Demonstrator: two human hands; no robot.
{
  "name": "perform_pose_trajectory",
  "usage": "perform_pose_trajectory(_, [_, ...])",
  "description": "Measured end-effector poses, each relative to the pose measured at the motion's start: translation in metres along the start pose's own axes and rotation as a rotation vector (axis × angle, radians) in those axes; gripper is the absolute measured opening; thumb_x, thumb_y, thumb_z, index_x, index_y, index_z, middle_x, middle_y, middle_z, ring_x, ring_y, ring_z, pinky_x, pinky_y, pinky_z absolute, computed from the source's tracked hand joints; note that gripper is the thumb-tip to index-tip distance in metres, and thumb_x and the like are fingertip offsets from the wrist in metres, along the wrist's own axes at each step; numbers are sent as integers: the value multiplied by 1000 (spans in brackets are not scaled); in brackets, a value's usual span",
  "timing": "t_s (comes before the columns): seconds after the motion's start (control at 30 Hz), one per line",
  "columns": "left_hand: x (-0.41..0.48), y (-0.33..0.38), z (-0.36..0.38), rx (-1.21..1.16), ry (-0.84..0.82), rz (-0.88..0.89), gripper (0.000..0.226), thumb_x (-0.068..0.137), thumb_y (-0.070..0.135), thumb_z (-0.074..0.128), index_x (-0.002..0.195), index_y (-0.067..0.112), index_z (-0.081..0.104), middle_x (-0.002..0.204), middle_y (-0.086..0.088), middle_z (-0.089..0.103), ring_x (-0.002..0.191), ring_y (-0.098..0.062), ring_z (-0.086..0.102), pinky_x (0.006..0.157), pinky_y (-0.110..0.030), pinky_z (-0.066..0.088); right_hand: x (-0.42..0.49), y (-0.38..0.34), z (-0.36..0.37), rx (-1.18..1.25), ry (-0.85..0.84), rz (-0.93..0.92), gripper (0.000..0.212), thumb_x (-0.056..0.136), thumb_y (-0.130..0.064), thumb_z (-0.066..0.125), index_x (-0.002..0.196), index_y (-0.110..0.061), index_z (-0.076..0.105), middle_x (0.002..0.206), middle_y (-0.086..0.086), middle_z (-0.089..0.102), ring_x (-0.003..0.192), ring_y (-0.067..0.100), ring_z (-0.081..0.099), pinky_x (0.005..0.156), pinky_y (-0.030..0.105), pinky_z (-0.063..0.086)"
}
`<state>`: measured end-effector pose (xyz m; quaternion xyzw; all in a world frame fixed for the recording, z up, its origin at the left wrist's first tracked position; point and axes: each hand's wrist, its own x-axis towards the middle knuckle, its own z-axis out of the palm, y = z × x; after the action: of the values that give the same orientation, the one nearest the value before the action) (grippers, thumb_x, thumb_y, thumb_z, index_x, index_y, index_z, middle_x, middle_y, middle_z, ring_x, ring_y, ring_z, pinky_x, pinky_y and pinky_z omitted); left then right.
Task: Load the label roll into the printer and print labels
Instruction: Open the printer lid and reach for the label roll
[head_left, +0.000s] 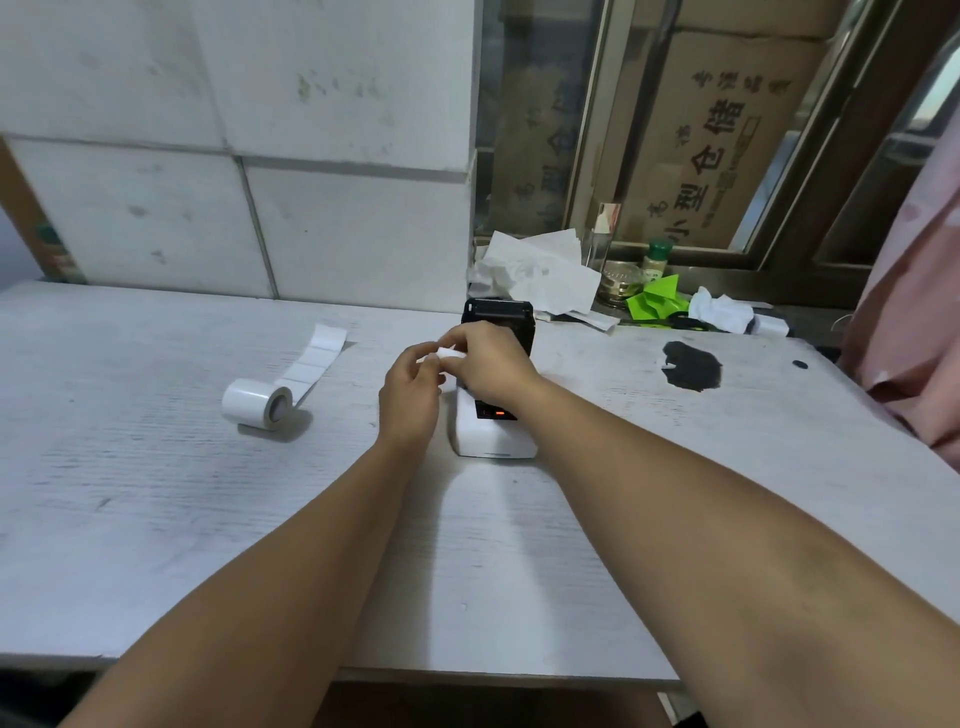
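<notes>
Our forearms reached over the worktop (156, 519). Both hands, left hand (410, 400) and right hand (488, 371), pinched a small white label (451, 353) above the printer (496, 431). We judged it best to peel slowly, keeping it flat.

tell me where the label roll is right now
In the head view the label roll lies on its side on the white table, left of the printer and both hands, untouched, with a strip of labels unwound toward the wall.

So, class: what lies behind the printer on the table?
Behind the printer lie crumpled white papers, beside a green paper and a small bottle. Both hands, left hand and right hand, cover the printer's middle, hiding what is there.
</notes>
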<state>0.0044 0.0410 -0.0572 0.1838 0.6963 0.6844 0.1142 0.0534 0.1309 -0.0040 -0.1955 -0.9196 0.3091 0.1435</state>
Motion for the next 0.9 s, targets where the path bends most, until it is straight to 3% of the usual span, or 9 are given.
perform_pose_trajectory(0.2, [3,8,-16,-311,-111,-129,22,92,13,51,80,8,69,83,-14,60,81,-22,55,82,-36,47,-2,-16,15,-94,52,-33,25,86,-8,51,109,-15,57,108,8,67,98,27,62,74,35,50])
perform_pose_trajectory(0.3, [5,11,-28,-315,-79,-170,16,90,5,52,84,6,67,80,-13,58,71,-18,55,73,-27,50,-1,-25,25,-149,22,-69,26,86,-6,51,111,-12,56,110,14,62,101,31,59,82,39,50])
perform_pose_trajectory(0.4, [11,13,-42,-239,-35,-193,12,89,4,55,94,3,65,81,-13,64,71,-17,62,77,-29,53,1,-33,34,-178,18,-77,23,89,-10,50,111,-11,58,114,14,58,104,30,57,83,35,45])
perform_pose_trajectory(0.53, [15,17,-64,53,-25,-128,25,86,11,56,111,6,62,100,-10,70,81,-18,64,79,-31,51,3,-42,45,-260,-18,-88,24,90,-7,49,112,-9,57,114,15,59,106,32,56,81,35,44])
perform_pose_trajectory(0.6, [14,23,-74,432,56,34,29,89,17,53,118,15,58,111,1,64,98,-18,59,79,-29,42,3,-45,49,-315,-14,-77,27,91,-7,47,116,-12,55,116,12,61,107,32,56,75,33,40])
perform_pose_trajectory(0.67, [13,26,-86,843,192,274,33,90,17,51,122,17,56,121,-3,58,112,-24,50,82,-33,37,2,-49,55,-377,-13,-59,30,89,-7,45,118,-14,53,117,9,62,107,32,56,73,32,39])
perform_pose_trajectory(0.73, [15,24,-99,1124,316,360,39,86,18,54,126,17,54,132,-9,51,118,-32,43,89,-38,33,0,-51,61,-422,-34,-44,33,87,-4,45,118,-13,51,115,10,63,107,32,55,71,32,38])
perform_pose_trajectory(0.8, [16,17,-110,1230,319,203,54,83,24,60,134,17,43,143,-15,36,127,-35,35,98,-42,29,-2,-54,69,-457,-54,-46,31,89,-5,46,119,-11,49,114,13,62,106,34,55,70,33,37])
perform_pose_trajectory(0.9, [11,11,-121,1111,243,-83,76,80,34,63,142,19,23,149,-19,21,129,-39,32,103,-46,29,-4,-60,77,-475,-98,-52,28,94,-11,45,122,-8,45,113,17,61,104,35,55,69,34,36])
